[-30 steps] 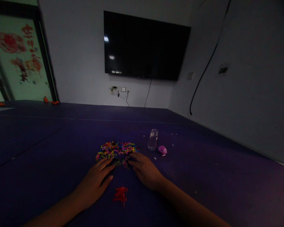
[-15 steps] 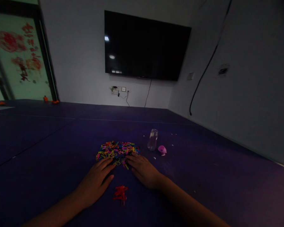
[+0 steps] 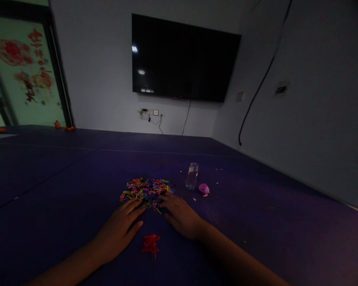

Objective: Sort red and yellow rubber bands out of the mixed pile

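Note:
A spread of small looped pieces (image 3: pixel 134 194) in yellow, pink, blue, orange and black, like clips or pins, lies on the dark purple surface. At its near left edge rests my left hand (image 3: pixel 121 224), fingers stretched out and fingertips touching the pieces. My right hand (image 3: pixel 181 214) lies flat at the near right edge, its fingertips over some pieces. Both hands are open and hold nothing. Between my wrists, closer to me, sits a small separate heap of red pieces (image 3: pixel 151 244) of a similar kind. The dim light hides their exact make.
Beyond my right hand stands a clear bottle (image 3: pixel 192 176) without a lid, slightly tilted in view. A pink cap-like piece (image 3: pixel 204 189) lies beside it. White scraps (image 3: pixel 194 199) dot the surface. A television (image 3: pixel 181 59) hangs on the far wall.

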`<action>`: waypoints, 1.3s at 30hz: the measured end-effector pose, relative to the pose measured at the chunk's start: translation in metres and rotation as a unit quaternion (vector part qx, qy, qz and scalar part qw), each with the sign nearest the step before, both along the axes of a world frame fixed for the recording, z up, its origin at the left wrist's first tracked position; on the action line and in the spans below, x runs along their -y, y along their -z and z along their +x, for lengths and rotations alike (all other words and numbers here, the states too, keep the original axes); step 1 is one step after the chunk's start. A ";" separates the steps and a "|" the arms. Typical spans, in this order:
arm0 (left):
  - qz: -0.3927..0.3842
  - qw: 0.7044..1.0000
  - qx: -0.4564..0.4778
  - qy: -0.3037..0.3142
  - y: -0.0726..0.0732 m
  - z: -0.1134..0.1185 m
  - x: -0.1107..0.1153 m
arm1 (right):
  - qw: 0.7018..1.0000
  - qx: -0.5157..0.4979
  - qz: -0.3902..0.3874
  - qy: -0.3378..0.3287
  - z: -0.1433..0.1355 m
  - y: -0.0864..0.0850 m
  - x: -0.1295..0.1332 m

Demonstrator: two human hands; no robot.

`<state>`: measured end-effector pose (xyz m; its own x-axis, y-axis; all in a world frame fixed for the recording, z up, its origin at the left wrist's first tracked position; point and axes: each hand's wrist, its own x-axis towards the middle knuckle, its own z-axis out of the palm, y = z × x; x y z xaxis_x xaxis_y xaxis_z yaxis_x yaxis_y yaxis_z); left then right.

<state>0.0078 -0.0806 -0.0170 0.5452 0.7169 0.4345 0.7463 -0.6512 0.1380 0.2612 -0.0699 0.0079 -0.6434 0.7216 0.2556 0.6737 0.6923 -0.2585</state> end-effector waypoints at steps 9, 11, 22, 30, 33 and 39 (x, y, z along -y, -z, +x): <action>0.005 1.000 0.005 0.001 0.003 -0.001 -0.002 | 1.000 0.020 -0.002 -0.001 -0.001 -0.001 0.000; 0.009 1.000 0.007 0.005 0.003 -0.001 -0.002 | 1.000 0.025 0.004 -0.007 -0.001 -0.001 0.000; -0.014 1.000 0.005 -0.006 -0.001 0.000 0.001 | 1.000 0.016 0.013 0.012 -0.001 -0.003 -0.002; 0.002 1.000 0.012 0.004 0.002 -0.002 0.000 | 0.991 -0.075 0.039 0.101 -0.001 0.007 -0.008; 0.007 1.000 0.016 0.007 0.001 -0.002 0.000 | 0.986 -0.124 0.042 0.107 0.000 0.007 -0.010; -0.002 1.000 0.006 0.006 0.000 0.000 -0.001 | 0.970 -0.213 0.106 0.055 0.001 0.004 -0.003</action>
